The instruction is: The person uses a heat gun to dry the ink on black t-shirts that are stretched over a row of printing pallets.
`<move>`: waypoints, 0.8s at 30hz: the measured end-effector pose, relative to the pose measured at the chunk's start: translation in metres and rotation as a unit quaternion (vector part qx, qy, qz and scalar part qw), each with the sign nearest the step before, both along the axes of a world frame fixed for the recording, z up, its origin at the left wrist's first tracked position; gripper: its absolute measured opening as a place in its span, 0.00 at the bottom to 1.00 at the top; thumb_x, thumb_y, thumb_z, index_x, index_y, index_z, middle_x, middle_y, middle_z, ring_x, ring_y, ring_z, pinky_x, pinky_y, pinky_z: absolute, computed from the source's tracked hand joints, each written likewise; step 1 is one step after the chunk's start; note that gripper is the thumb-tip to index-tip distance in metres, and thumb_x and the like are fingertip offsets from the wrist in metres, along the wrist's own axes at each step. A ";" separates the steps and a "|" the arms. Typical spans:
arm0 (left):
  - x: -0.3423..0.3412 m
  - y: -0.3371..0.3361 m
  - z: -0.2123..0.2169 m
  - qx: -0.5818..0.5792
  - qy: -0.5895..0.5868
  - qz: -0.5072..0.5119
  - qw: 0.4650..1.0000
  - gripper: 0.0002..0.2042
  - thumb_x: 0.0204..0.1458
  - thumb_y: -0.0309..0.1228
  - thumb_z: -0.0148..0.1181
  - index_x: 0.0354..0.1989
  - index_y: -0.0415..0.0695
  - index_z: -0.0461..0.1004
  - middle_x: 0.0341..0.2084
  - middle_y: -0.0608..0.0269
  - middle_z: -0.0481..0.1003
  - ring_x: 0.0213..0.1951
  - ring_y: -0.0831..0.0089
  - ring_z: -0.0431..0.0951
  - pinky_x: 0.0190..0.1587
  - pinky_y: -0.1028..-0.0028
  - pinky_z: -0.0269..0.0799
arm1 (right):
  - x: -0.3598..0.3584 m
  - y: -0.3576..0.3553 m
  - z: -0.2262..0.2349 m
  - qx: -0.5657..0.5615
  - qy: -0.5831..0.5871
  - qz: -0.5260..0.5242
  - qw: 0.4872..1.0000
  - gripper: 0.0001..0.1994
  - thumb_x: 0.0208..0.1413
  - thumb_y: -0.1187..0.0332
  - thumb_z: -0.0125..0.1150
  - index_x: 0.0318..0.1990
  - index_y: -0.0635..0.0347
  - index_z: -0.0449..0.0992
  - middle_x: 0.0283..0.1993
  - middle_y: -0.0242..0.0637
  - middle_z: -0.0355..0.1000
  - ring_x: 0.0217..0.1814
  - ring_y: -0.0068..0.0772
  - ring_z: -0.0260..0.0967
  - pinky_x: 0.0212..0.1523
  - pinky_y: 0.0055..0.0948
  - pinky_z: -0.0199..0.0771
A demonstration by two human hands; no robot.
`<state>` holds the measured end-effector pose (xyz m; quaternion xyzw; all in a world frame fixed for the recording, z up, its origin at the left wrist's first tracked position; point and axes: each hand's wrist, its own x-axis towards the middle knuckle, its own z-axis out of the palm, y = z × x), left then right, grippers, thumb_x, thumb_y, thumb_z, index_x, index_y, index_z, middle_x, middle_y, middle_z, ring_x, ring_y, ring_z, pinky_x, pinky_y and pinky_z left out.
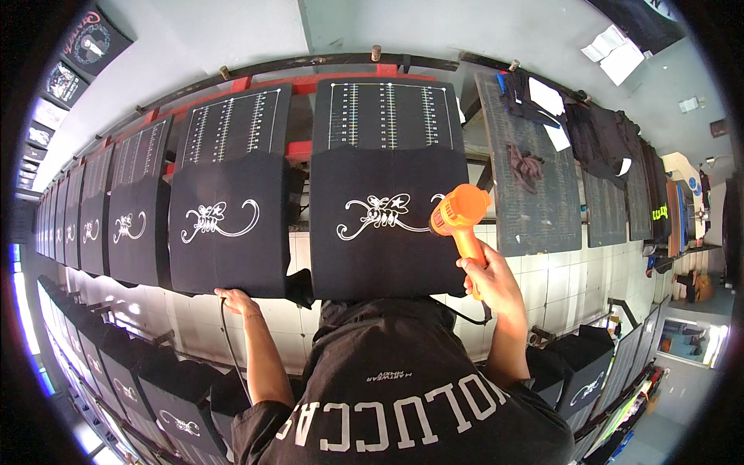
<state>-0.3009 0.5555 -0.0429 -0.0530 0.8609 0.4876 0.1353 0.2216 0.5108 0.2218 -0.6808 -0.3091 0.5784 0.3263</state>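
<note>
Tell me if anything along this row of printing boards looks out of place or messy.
The boards on the left carry smooth black shirts with a white print. The bare board to the right breaks the pattern: crumpled dark cloth and loose paper scraps lie on it. The right hand holds an orange heat gun.

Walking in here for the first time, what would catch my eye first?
Probably the bright orange heat gun, held in the right hand and aimed at the white curly print on the black shirt straight ahead. Next, the long row of black shirts with the same white print curving away to the left, where the left hand rests at a board's lower edge.
</note>
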 end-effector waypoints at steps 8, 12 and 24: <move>0.013 0.000 0.026 0.001 -0.010 -0.039 0.999 0.34 0.63 0.55 0.39 0.56 0.30 0.68 0.53 0.40 0.71 0.50 0.49 0.73 0.55 0.58 0.67 | -0.011 0.004 -0.002 -0.004 0.005 0.028 1.000 0.21 0.60 0.71 0.54 0.61 0.64 0.63 0.36 0.33 0.72 0.23 0.16 0.66 0.21 0.19 0.69; 0.019 0.002 0.031 0.006 0.005 -0.050 0.999 0.34 0.63 0.54 0.38 0.54 0.28 0.70 0.52 0.38 0.71 0.49 0.48 0.73 0.54 0.59 0.67 | -0.016 0.006 -0.007 0.005 0.019 0.031 0.999 0.24 0.60 0.68 0.57 0.62 0.63 0.62 0.31 0.28 0.69 0.23 0.15 0.66 0.22 0.17 0.69; -0.012 -0.007 -0.010 -0.033 0.042 -0.039 0.998 0.32 0.64 0.53 0.39 0.46 0.29 0.75 0.44 0.38 0.76 0.44 0.47 0.76 0.51 0.57 0.70 | -0.038 0.030 -0.008 0.003 0.011 0.084 0.996 0.23 0.60 0.69 0.53 0.62 0.65 0.61 0.37 0.33 0.70 0.25 0.17 0.66 0.25 0.19 0.71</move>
